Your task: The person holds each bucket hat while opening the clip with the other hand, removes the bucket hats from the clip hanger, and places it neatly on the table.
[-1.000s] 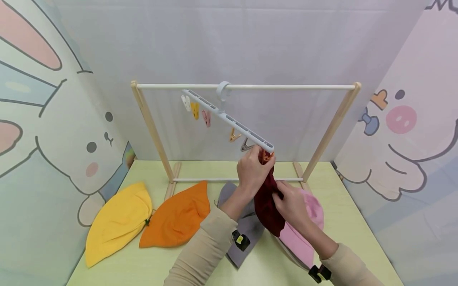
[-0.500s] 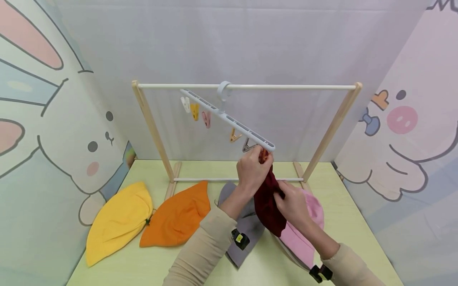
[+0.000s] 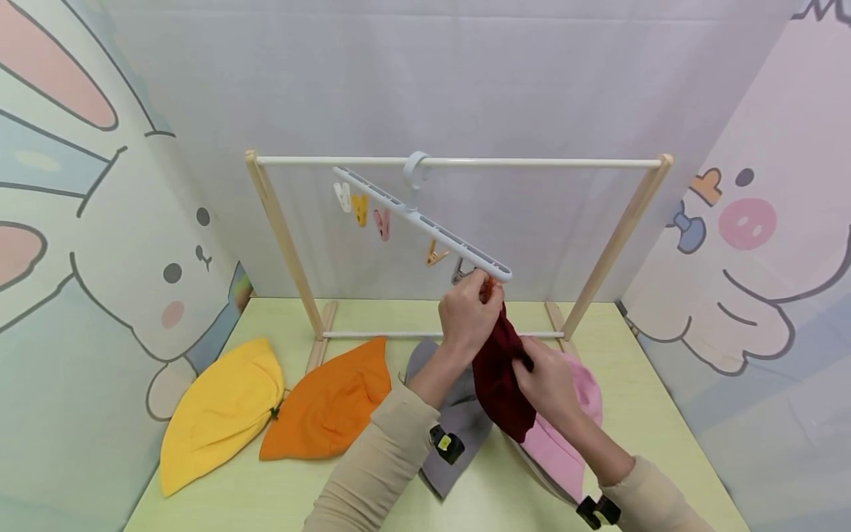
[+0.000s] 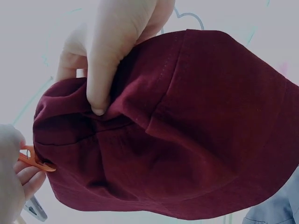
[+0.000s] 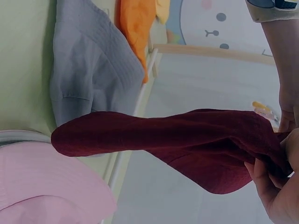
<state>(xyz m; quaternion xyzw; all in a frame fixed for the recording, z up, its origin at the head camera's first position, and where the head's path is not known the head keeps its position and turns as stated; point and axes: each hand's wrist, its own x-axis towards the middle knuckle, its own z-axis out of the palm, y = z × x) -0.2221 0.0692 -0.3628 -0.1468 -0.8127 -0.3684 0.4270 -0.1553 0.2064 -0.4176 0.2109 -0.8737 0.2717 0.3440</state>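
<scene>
A dark red cloth hat (image 3: pixel 499 384) hangs below the front right end of a pale blue hanger (image 3: pixel 459 244). My left hand (image 3: pixel 468 310) pinches an orange clothespin (image 4: pixel 35 161) at the hat's edge; in the left wrist view the pin's tip overlaps the cloth. The fingers of my right hand (image 3: pixel 548 377) grip the hat lower down, and the thumb presses into its folds in the left wrist view. A grey clothespin (image 3: pixel 459 272) hangs right beside my left hand. In the head view, my fingers mostly hide the orange pin.
White, yellow, pink and light orange clothespins (image 3: pixel 435 253) hang along the hanger, which hooks over the white rod (image 3: pixel 545 162) of a wooden rack. Yellow (image 3: pixel 222 414), orange (image 3: pixel 329 403), grey (image 3: pixel 459 428) and pink hats (image 3: pixel 555 451) lie on the pale green table (image 3: pixel 665 443).
My left fingers have closed further over the orange clothespin, so less of it shows. The hat and my right hand have shifted slightly right; the hanger's far end has swung slightly left.
</scene>
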